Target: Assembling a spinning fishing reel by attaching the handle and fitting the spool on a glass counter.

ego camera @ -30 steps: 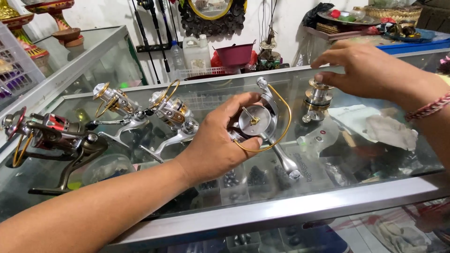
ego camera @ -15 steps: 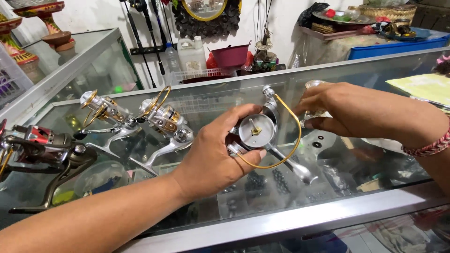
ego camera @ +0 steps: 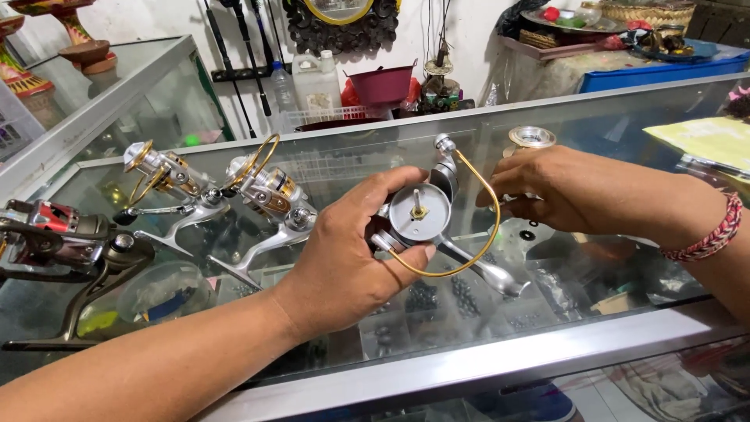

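The left hand (ego camera: 344,258) wraps its fingers around a silver fishing reel (ego camera: 426,215) above the glass counter (ego camera: 484,367). Beside the reel, the right hand (ego camera: 558,191) pinches something too small to tell. A white jug (ego camera: 316,82) stands behind the counter.

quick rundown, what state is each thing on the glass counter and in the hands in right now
left hand: gripping the silver reel
silver reel: held up, spool off, shaft bare, gold bail arm open
right hand: beside the reel, fingers curled; contents unclear
loose spool: resting on the glass counter
two gold-and-silver reels: lying on the counter, untouched
dark reel: lying at the left edge
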